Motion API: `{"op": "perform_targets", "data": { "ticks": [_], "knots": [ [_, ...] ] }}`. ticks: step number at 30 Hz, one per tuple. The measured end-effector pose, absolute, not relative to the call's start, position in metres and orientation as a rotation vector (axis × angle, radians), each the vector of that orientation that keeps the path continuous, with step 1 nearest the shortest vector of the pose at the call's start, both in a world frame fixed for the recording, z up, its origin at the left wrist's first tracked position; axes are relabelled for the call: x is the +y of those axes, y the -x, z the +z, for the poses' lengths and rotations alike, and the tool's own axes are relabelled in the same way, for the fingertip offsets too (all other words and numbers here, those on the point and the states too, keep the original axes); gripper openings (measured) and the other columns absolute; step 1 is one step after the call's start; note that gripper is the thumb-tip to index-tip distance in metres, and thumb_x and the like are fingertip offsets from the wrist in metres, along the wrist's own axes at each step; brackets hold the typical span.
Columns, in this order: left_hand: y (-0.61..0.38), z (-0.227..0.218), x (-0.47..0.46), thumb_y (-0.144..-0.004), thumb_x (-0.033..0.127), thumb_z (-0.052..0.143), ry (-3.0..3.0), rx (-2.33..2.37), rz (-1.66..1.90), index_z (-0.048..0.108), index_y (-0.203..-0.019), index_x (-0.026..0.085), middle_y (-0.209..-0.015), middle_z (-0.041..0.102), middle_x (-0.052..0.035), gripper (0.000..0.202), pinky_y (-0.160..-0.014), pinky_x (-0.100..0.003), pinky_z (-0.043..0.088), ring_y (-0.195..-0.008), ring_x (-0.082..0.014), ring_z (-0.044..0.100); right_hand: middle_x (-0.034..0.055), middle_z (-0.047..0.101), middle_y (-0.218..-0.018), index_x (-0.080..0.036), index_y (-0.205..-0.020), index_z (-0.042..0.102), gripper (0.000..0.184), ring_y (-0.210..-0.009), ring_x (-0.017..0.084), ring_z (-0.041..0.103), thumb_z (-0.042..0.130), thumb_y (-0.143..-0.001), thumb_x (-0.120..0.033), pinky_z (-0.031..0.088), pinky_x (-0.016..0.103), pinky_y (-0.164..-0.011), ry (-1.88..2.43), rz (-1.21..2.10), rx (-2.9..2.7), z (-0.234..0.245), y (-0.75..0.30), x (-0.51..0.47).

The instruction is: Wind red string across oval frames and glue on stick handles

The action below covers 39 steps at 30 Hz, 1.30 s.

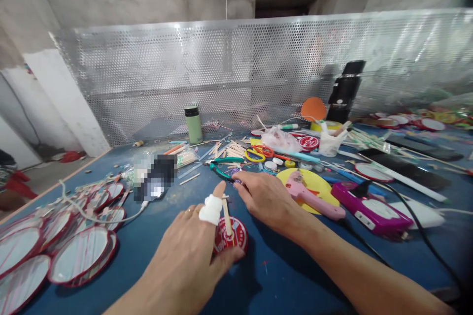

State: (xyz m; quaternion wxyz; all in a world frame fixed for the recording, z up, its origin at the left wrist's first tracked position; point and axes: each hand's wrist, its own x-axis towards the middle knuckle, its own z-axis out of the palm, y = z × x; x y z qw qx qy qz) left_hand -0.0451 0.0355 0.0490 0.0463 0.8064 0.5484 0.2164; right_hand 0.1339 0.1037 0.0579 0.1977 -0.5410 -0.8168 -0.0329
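My left hand point(188, 241), with white wrapping on one finger, grips a red round disc point(238, 236) with white printing low over the blue table. A short flat wooden stick point(226, 219) stands up from the disc's middle, beside the wrapped finger. Farther forward, my right hand point(264, 199) has its fingers closed at the end of one handle of the teal-handled pliers point(220, 172). The pliers' handles are spread apart. Something small and purple shows by those fingertips, too small to make out.
Red-rimmed round discs point(79, 256) lie piled at left. On the right are a pink glue gun point(314, 197) on a yellow disc, a purple device point(371, 209) and a black cable point(417, 221). Behind stand a green bottle point(193, 125), a white cup point(330, 142) and a perforated metal screen point(148, 74).
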Motion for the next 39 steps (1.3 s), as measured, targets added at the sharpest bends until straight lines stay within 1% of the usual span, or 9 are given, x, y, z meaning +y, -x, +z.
{"op": "perform_targets", "data": {
  "ticks": [2, 4, 12, 17, 20, 23, 28, 33, 39],
  "knots": [
    [0.04, 0.042, 0.033, -0.073, 0.047, 0.07, -2.464, 1.697, 0.593, 0.028, -0.153, 0.019, -0.115, 0.069, -0.0166, 0.094, -0.084, -0.043, 0.046, -0.104, -0.0359, 0.063, 0.0074, 0.075, -0.095, -0.021, -0.111, 0.067, 0.025, -0.089, 0.022, 0.069, 0.047, -0.097, -0.028, 0.041, 0.028, -0.071, 1.519, -0.099, -2.281, 0.058, -0.133, 0.103],
    [0.034, 0.038, 0.033, -0.07, 0.051, 0.073, -2.469, 1.719, 0.56, 0.031, -0.152, 0.018, -0.113, 0.069, -0.0172, 0.098, -0.084, -0.043, 0.046, -0.103, -0.0365, 0.063, 0.0075, 0.075, -0.094, -0.021, -0.111, 0.067, 0.025, -0.087, 0.022, 0.07, 0.047, -0.097, -0.028, 0.04, 0.028, -0.069, 1.529, -0.102, -2.277, 0.058, -0.134, 0.103],
    [0.022, 0.025, 0.03, -0.073, 0.049, 0.07, -2.487, 1.843, 0.471, 0.041, -0.147, 0.019, -0.117, 0.065, -0.0187, 0.085, -0.089, -0.047, 0.044, -0.107, -0.0381, 0.059, 0.0086, 0.076, -0.093, -0.02, -0.112, 0.065, 0.025, -0.089, 0.024, 0.071, 0.047, -0.097, -0.029, 0.041, 0.029, -0.067, 1.522, -0.145, -2.277, 0.059, -0.136, 0.099],
    [0.024, 0.017, 0.033, -0.077, 0.045, 0.065, -2.506, 1.875, 0.547, 0.037, -0.149, 0.02, -0.115, 0.064, -0.0167, 0.08, -0.089, -0.045, 0.044, -0.107, -0.0359, 0.058, 0.0093, 0.076, -0.094, -0.02, -0.112, 0.065, 0.025, -0.09, 0.025, 0.071, 0.047, -0.097, -0.028, 0.043, 0.03, -0.069, 1.499, -0.148, -2.276, 0.059, -0.136, 0.098],
    [0.025, 0.014, 0.035, -0.074, 0.038, 0.065, -2.48, 1.861, 0.605, 0.033, -0.15, 0.017, -0.112, 0.064, -0.0161, 0.085, -0.089, -0.044, 0.045, -0.103, -0.0342, 0.059, 0.0093, 0.076, -0.094, -0.02, -0.112, 0.065, 0.025, -0.09, 0.024, 0.071, 0.047, -0.097, -0.028, 0.043, 0.029, -0.07, 1.51, -0.145, -2.263, 0.06, -0.137, 0.098],
    [0.026, 0.01, 0.035, -0.071, 0.031, 0.066, -2.431, 1.85, 0.773, 0.024, -0.153, 0.016, -0.114, 0.063, -0.0162, 0.093, -0.091, -0.045, 0.046, -0.105, -0.0338, 0.058, 0.009, 0.076, -0.092, -0.02, -0.113, 0.065, 0.025, -0.089, 0.023, 0.071, 0.048, -0.097, -0.028, 0.043, 0.029, -0.07, 1.518, -0.136, -2.254, 0.061, -0.137, 0.098],
    [0.027, 0.006, 0.028, -0.074, 0.029, 0.063, -2.342, 1.84, 1.068, 0.009, -0.155, 0.017, -0.117, 0.06, -0.0155, 0.098, -0.091, -0.046, 0.047, -0.105, -0.0318, 0.058, 0.0088, 0.076, -0.092, -0.021, -0.116, 0.065, 0.028, -0.088, 0.024, 0.071, 0.047, -0.097, -0.03, 0.043, 0.029, -0.07, 1.52, -0.139, -2.22, 0.059, -0.138, 0.099],
    [0.026, 0.003, 0.025, -0.077, 0.026, 0.061, -2.368, 1.864, 1.217, 0.01, -0.155, 0.016, -0.125, 0.057, -0.0169, 0.094, -0.094, -0.048, 0.045, -0.11, -0.0319, 0.055, 0.0089, 0.076, -0.093, -0.022, -0.117, 0.065, 0.028, -0.087, 0.024, 0.071, 0.048, -0.097, -0.031, 0.044, 0.03, -0.071, 1.512, -0.128, -2.193, 0.056, -0.139, 0.101],
    [0.036, 0.001, 0.03, -0.076, 0.032, 0.065, -2.312, 1.938, 1.18, 0.013, -0.154, 0.017, -0.115, 0.06, -0.0149, 0.095, -0.092, -0.049, 0.047, -0.107, -0.0333, 0.057, 0.0079, 0.076, -0.094, -0.02, -0.114, 0.068, 0.027, -0.09, 0.022, 0.07, 0.05, -0.096, -0.029, 0.044, 0.029, -0.077, 1.413, -0.06, -2.191, 0.057, -0.14, 0.1]
  ]
}}
